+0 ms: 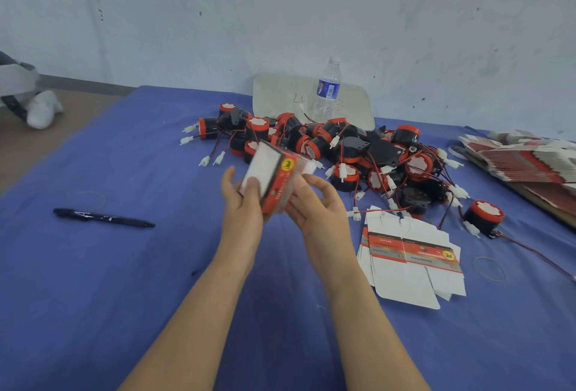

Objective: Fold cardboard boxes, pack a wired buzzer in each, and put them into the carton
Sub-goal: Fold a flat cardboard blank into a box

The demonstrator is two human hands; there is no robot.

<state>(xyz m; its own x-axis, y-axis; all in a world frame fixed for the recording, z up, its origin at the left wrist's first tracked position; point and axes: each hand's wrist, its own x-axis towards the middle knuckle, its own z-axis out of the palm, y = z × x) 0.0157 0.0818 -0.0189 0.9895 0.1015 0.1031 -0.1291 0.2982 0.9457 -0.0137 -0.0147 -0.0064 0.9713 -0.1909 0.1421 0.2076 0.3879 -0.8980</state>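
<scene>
Blue cloth covers the worktop (124, 297), and above its middle you hold a red and white cardboard box (274, 178), folded up and tilted, blurred by motion. Your left hand (243, 206) grips it from the left, the thumb pressed on the white face and the fingers reaching up behind it. Your right hand (318, 206) meets the box on its other side, thumb near the upper edge and fingers curled under the lower one, so the box sits pinched between both hands, clear of the cloth. Just beyond it lies a heap of wired buzzers (343, 147), black and red with white plugs on thin leads; one more buzzer (483, 216) sits apart at the right. Near your right forearm a small stack of flat box blanks (411, 262) lies on the cloth, and a bigger stack of blanks (523, 160) rests at the right edge. A black pen (103, 217) lies well to the left. Behind the heap a water bottle (327, 91) stands in front of a white board (277, 94) by the wall.
</scene>
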